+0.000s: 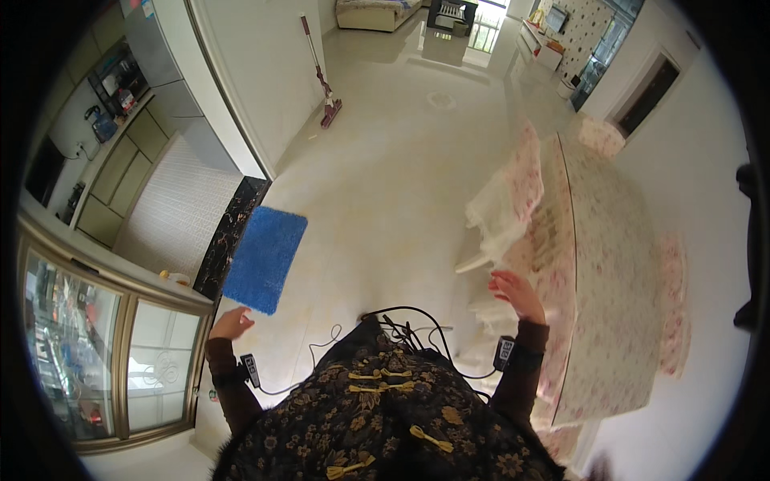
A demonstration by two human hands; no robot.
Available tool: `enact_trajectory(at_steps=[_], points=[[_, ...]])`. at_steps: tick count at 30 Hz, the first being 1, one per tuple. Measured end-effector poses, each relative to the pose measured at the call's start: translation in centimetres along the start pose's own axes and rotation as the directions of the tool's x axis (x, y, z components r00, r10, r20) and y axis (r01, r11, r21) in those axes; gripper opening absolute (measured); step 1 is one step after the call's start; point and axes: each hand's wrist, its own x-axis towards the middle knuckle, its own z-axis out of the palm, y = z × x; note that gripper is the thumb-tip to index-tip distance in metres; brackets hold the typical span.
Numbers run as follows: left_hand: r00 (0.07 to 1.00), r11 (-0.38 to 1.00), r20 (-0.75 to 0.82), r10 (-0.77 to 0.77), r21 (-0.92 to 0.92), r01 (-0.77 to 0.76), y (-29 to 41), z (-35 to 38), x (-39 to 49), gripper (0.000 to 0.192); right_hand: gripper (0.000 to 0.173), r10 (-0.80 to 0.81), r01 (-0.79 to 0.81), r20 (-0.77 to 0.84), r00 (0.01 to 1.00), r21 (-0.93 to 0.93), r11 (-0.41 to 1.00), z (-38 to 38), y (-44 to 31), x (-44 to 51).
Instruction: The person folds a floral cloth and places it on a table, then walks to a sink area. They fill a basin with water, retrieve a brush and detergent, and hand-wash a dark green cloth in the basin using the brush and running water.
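My left hand (231, 323) hangs at the lower left with fingers loosely bent and nothing in it. Just beyond it, a shaggy blue mat (266, 260) lies on the tiled floor beside a dark stone threshold (231, 231). My right hand (514, 291) is held out at the right, fingers apart and holding nothing, near a chair with a pink floral cover (526, 174) and a table under a floral cloth (613, 282). Whether the right hand touches the cloth, I cannot tell. Both wrists carry strapped devices with black cables running towards my body.
A flat mop (329, 108) leans against the wall ahead. Left are a kitchen with green cabinets (123, 168) and a glass-doored cabinet (123, 361). Far ahead stand a sofa (367, 17) and a white low cabinet (541, 51). Another covered chair (674, 306) is beyond the table.
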Motion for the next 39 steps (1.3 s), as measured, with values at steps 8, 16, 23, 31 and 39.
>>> enact_trajectory(at_steps=[8,16,23,31,39], points=[[0.965,0.963,0.033,0.258,0.068,-0.26,18.6,-13.1,32.5,0.037,0.028,0.182,-0.117,-0.298,0.937,0.223,0.968,-9.6,-3.7,17.4],[0.953,0.949,0.077,0.292,0.098,-0.298,27.5,-16.6,56.1,0.036,0.028,0.243,-0.175,-0.336,0.91,0.22,0.96,-16.7,-8.7,41.4],[1.0,0.999,-0.004,0.021,-0.042,-0.021,26.6,-23.2,68.9,0.038,0.025,0.048,-0.028,-0.211,0.976,0.095,0.995,-20.3,-23.1,67.9],[0.984,0.989,0.163,-0.07,-0.119,0.09,27.7,-28.7,93.3,0.04,0.016,-0.154,0.176,-0.169,0.974,0.125,0.976,-20.9,-32.6,94.8],[0.938,0.939,-0.071,0.339,0.086,-0.333,42.9,-43.4,118.0,0.035,0.018,0.073,0.004,-0.398,0.914,0.19,0.982,-25.3,-37.8,109.3]])
